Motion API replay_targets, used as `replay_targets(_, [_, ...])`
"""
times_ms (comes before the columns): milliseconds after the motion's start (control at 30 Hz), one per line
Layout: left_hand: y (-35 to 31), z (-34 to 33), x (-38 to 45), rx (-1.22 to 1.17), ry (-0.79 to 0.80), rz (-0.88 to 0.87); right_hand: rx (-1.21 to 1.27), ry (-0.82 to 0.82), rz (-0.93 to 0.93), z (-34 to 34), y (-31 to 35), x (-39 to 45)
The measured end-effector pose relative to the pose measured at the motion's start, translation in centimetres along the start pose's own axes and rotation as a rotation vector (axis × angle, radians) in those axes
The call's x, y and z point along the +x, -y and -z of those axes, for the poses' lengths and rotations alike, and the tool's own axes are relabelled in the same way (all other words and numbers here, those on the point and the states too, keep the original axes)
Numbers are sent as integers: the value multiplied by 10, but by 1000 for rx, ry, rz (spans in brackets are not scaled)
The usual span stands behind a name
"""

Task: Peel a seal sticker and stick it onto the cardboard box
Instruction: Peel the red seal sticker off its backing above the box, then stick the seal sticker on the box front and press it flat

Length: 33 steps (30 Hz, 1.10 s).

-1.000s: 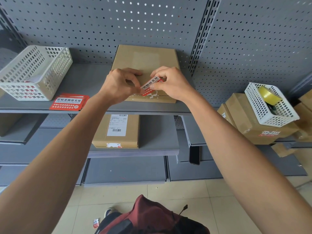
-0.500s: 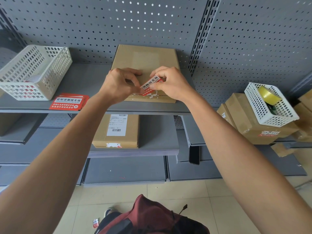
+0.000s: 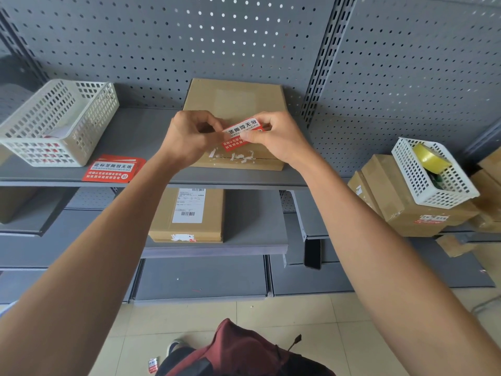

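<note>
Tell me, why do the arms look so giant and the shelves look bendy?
Head view: the wide-angle lens stretches whatever sits near the picture's edges, so the forearms balloon and the shelf edge bows. The middle stays sharp: print on the sticker reads clearly. Light is soft and even, with no harsh glare.

Grey pegboard wall (image 3: 244,36), grey metal shelves (image 3: 135,131), pale tiled floor (image 3: 311,335).

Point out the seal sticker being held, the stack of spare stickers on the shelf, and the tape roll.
seal sticker (image 3: 242,134), head view, on its red and white printed face.
stack of spare stickers (image 3: 111,169), head view, on the top sticker's middle.
tape roll (image 3: 429,158), head view, on its yellow outer side.
</note>
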<state>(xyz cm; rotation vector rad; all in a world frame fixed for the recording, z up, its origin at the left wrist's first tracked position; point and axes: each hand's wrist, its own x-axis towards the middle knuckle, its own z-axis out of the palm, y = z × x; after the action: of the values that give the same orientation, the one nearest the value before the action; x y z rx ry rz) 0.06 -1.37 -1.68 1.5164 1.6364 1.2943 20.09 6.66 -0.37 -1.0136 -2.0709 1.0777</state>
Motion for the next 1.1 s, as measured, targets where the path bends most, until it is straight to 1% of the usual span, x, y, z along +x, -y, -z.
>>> replay_targets(167, [-10, -1, -4, -81, -119, 2, 114, 1, -15, 4, 6, -2])
replay_targets(300, [-19, -1, -10, -113, -153, -32, 187, 10, -38, 8, 10, -2])
replay_targets(400, [-26, -1, -13, -127, -165, -66, 235, -32, -18, 7, 12, -3])
replay_targets(467, [-29, -1, -13, -95, -175, -86, 234, -71, -6, 5, 13, -5])
replay_targets(600, [-28, 0, -13, -32, -177, -118, 222, -119, 6, 4, 20, -12])
replay_targets(767, [-30, 4, -16, -12, -182, -123, 192, -144, 22, -3, 28, -30])
replay_targets(867, [-33, 12, -20, -22, -192, -125, 272, -171, 24, -7, 27, -39])
replay_targets(1033, [-33, 21, -25, 15, -96, -141, 195, -290, 58, -11, 27, -48])
replay_targets(1100, [-33, 21, -26, 13, -87, -145, 194, -334, 48, -14, 28, -51])
